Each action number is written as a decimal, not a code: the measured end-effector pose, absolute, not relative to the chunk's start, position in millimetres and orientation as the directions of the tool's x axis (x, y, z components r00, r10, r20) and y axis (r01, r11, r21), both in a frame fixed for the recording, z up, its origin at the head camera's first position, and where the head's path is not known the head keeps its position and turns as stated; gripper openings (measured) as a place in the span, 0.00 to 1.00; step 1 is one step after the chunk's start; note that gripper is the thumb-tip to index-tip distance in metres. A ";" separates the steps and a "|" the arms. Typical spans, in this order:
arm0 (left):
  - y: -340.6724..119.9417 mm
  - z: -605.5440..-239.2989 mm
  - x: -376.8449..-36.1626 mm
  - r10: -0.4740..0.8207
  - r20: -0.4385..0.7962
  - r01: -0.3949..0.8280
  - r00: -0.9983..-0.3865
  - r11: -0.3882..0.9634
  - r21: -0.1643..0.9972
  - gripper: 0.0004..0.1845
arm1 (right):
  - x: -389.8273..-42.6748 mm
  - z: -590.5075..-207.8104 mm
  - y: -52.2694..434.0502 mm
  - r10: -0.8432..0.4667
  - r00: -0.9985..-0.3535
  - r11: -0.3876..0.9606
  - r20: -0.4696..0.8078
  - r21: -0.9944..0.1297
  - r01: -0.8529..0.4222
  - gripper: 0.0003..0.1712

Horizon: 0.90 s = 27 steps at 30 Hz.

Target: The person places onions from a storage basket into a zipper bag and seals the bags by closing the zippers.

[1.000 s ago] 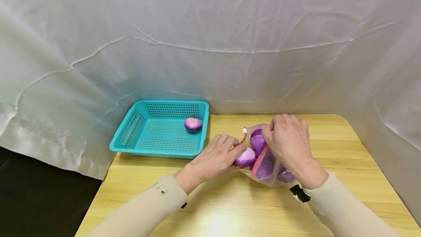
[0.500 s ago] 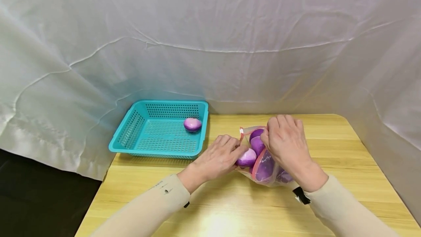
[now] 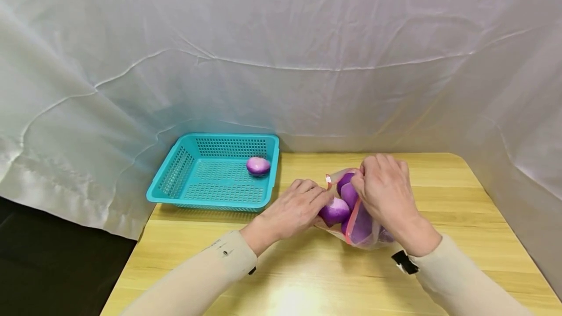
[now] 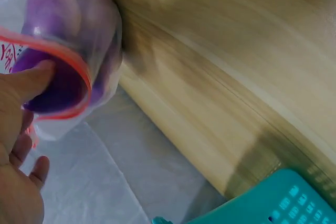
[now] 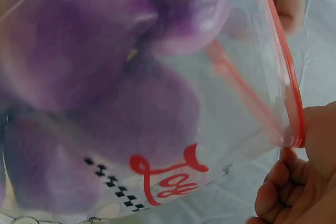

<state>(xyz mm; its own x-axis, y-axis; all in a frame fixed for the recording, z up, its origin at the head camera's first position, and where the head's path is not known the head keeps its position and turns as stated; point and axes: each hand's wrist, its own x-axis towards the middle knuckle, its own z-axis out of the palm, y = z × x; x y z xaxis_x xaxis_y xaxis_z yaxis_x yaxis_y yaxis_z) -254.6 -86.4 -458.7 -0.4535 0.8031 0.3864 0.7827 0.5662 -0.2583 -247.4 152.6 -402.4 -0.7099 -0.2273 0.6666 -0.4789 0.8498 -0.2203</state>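
Observation:
A clear zip bag (image 3: 366,230) with a red seal lies on the wooden table (image 3: 307,277) and holds several purple onions. My left hand (image 3: 322,201) grips one purple onion (image 3: 334,211) at the bag's mouth. My right hand (image 3: 357,184) pinches the bag's upper rim and holds the mouth apart. The right wrist view shows the bag (image 5: 157,103) close up, with the fingers (image 5: 317,129) of my right hand on the red seal. In the left wrist view a finger of my left hand (image 4: 29,82) lies at the bag's mouth (image 4: 68,56).
A teal plastic basket (image 3: 175,172) stands at the table's back left with one purple onion (image 3: 258,165) in its far right corner. White cloth hangs behind and to the right of the table. The table's left edge drops to a dark floor.
My left hand and the onion it grips have edged slightly right, closer against the bag's mouth. My right hand stays on the rim, and the bag has shifted a little.

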 end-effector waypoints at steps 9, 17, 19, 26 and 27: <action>-89.9 -460.4 -256.2 0.782 0.410 0.790 -0.469 0.579 -0.201 0.13 | -248.4 -400.7 157.2 -0.154 -0.734 0.866 0.661 -0.268 -0.423 0.09; -97.2 -465.8 -258.0 0.727 0.391 0.736 -0.564 0.657 -0.161 0.13 | -248.0 -397.7 160.8 -0.111 -0.744 0.874 0.659 -0.292 -0.389 0.09; -97.6 -467.2 -259.4 0.703 0.396 0.711 -0.591 0.686 -0.156 0.13 | -248.0 -397.4 161.1 -0.107 -0.746 0.873 0.658 -0.297 -0.387 0.09; -91.8 -471.4 -266.0 0.639 0.349 0.630 -0.686 0.761 -0.155 0.14 | -247.4 -396.5 161.1 -0.101 -0.751 0.873 0.652 -0.304 -0.381 0.10; -90.5 -472.0 -267.1 0.637 0.335 0.625 -0.695 0.765 -0.158 0.13 | -247.2 -396.4 161.2 -0.099 -0.755 0.874 0.648 -0.307 -0.377 0.10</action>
